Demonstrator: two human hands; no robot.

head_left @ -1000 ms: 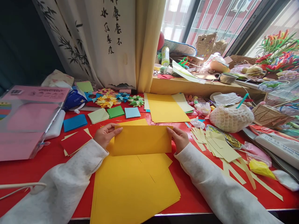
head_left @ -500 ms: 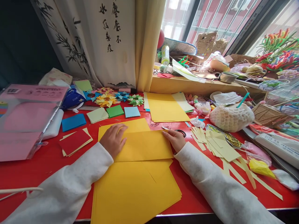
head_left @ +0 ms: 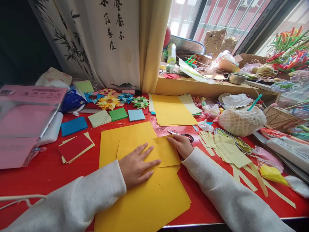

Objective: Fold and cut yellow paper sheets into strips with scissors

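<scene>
Red tabletop (head_left: 24,183) supports a yellow paper stack (head_left: 135,209) at its near edge. Left hand (head_left: 136,166): fingers spread, palm down on a yellow paper piece (head_left: 167,153) overlying the stack. Right hand (head_left: 182,145): thumb and fingers pinch the piece's far right corner. Scissors (head_left: 190,137) lie just beside this hand. Farther back: green paper squares (head_left: 118,114), paper stars (head_left: 108,102), curtain (head_left: 125,64).

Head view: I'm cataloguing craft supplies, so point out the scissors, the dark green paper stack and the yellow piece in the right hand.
Scissors (head_left: 190,136): head view, on the dark handle.
Dark green paper stack (head_left: 118,114): head view, top sheet's middle.
Yellow piece (head_left: 167,152): head view, bare right-hand part.
</scene>
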